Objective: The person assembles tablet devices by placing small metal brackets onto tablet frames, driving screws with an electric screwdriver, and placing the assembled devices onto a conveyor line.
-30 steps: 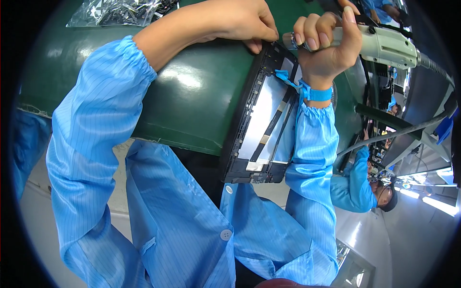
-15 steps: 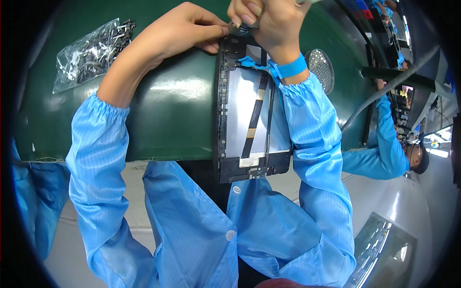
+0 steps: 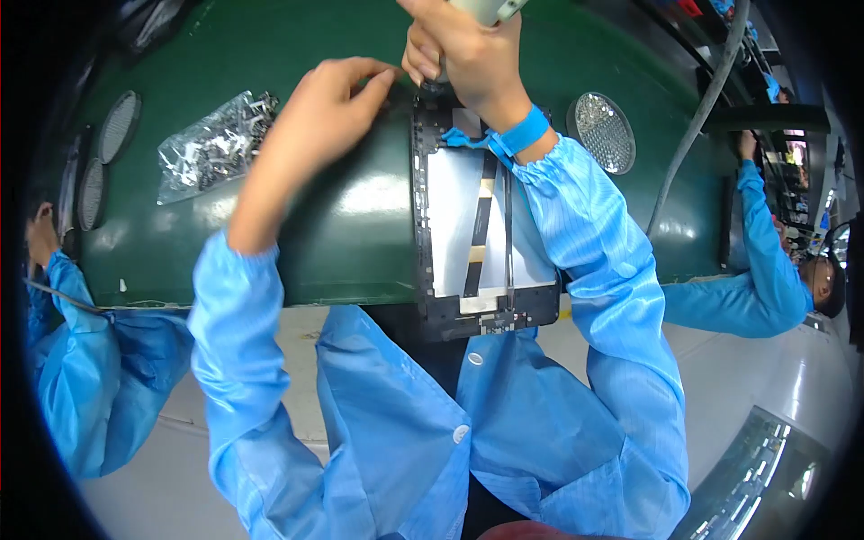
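A: Lying flat on the dark green bench (image 3: 270,225), near its front edge: a black rectangular device frame with a silvery metal back plate and thin ribbon strips down its middle (image 3: 477,234). Long side running away from the body, near end overhanging the edge a little.

B: And the hands?

A: Both up at the far end of that frame. Left hand (image 3: 328,99) reaching in from the left, fingertips pinched narrow right at the frame's far left corner, touching or just above it; hard to tell which. Right hand (image 3: 468,54) closed around a pale grey handheld power driver (image 3: 490,9), held upright over the same far edge, tip hidden behind the fingers.

B: Wrist?

A: Blue wrist strap (image 3: 522,135) on the right wrist, directly above the frame's upper part, right sleeve crossing its right side.

B: Nearby?

A: Clear plastic bag of small metal parts (image 3: 211,144) left of the left hand, well apart from the frame. Round shiny dish of tiny screws (image 3: 603,130) just right of the right forearm. Two round mesh discs (image 3: 103,162) at the far left. Other people's blue sleeves at both sides.
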Tool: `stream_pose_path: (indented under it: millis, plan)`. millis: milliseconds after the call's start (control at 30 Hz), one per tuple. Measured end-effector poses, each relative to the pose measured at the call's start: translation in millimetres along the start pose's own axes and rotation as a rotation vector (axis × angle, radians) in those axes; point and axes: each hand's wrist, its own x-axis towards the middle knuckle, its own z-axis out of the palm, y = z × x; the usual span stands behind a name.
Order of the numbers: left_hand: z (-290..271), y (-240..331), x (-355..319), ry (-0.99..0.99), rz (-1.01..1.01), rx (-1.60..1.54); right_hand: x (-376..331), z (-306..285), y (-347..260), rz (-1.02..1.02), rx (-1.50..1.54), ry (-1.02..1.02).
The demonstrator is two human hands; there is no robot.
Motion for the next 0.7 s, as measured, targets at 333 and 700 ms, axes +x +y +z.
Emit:
stream_pose_path:
  millis: [333,700]
  plan:
    - [94.3,72.6,-170.3,-0.026,0.316,0.692,-17.8,-0.3,-37.4,-0.021,-0.027,0.023]
    - [41.8,22.7,-57.3,0.091,0.575,0.778,-28.5,-150.4,-95.2,-0.202,-0.084,0.390]
